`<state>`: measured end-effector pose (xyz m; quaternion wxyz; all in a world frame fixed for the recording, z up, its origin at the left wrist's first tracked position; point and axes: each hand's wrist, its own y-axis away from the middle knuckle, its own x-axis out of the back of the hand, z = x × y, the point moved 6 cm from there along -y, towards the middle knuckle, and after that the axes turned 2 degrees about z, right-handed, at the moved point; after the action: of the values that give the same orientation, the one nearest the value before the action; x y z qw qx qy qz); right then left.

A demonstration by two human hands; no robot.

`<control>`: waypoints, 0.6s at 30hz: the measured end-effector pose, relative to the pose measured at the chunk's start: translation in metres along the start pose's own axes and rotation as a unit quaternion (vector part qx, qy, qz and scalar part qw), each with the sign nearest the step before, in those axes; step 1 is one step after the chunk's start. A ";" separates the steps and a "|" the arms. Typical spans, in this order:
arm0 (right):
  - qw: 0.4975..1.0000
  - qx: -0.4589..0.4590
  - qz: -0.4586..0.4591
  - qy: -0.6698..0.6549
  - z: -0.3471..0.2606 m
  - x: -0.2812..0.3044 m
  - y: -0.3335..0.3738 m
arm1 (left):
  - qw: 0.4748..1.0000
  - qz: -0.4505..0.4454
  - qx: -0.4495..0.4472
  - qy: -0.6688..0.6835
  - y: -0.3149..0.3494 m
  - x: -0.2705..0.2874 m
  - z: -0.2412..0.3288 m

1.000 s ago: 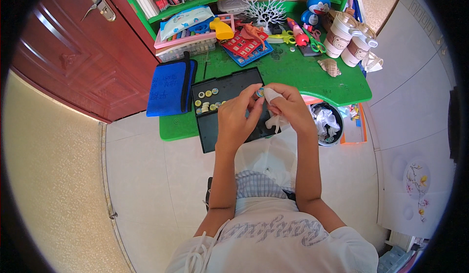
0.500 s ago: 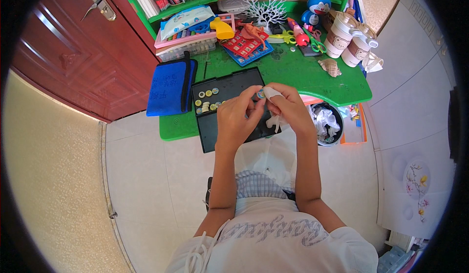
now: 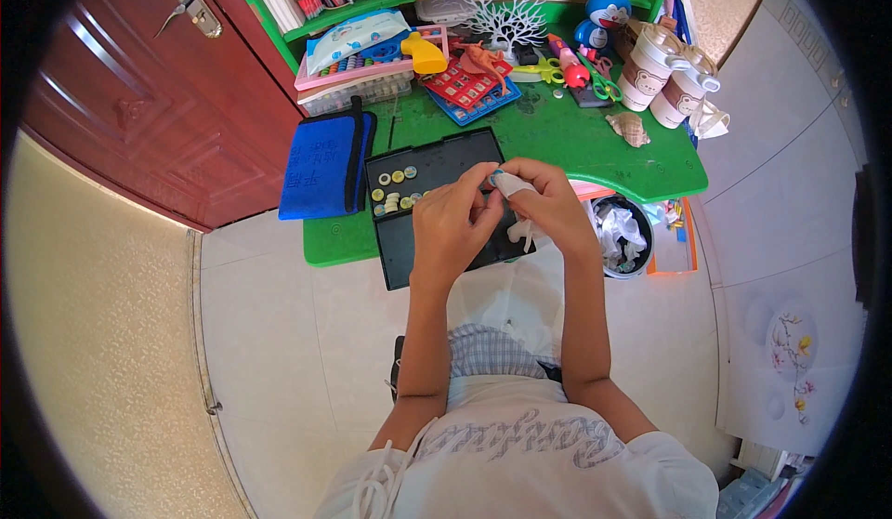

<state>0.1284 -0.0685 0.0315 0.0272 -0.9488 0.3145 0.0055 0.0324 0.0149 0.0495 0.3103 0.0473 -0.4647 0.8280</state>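
Note:
Both my hands meet over a black tray (image 3: 420,248) on the green desk (image 3: 567,138). My left hand (image 3: 452,226) pinches a small round coin-like piece at its fingertips. My right hand (image 3: 548,205) grips a white cloth (image 3: 517,187) that is pressed against that piece and trails below my palm. Several small round pieces (image 3: 391,194), yellow, green and pale, lie in the tray's far left corner.
A blue pouch (image 3: 321,166) lies left of the tray. Behind it sit a pink tray with a wipes pack (image 3: 353,38), a red and blue board (image 3: 472,87), scissors (image 3: 531,70), a seashell (image 3: 629,129) and two lidded cups (image 3: 669,78). A bin with white waste (image 3: 621,236) stands right. A red door (image 3: 139,101) is left.
My hands stay together over the tray with only slight finger shifts around the small piece and cloth. Nothing else has moved.

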 end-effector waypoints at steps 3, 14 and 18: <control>1.000 0.004 0.000 -0.010 0.000 -0.001 0.000 | 1.000 -0.004 -0.001 -0.004 0.000 0.000 0.000; 0.999 0.001 0.027 -0.020 0.001 -0.001 -0.001 | 0.999 -0.027 0.030 -0.009 0.000 -0.002 -0.001; 0.999 0.012 0.029 -0.032 0.004 -0.001 -0.002 | 1.000 -0.011 0.023 -0.010 -0.001 0.001 0.001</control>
<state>0.1290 -0.0665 0.0272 0.0488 -0.9384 0.3406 0.0333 0.0317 0.0148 0.0518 0.3140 0.0677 -0.4480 0.8343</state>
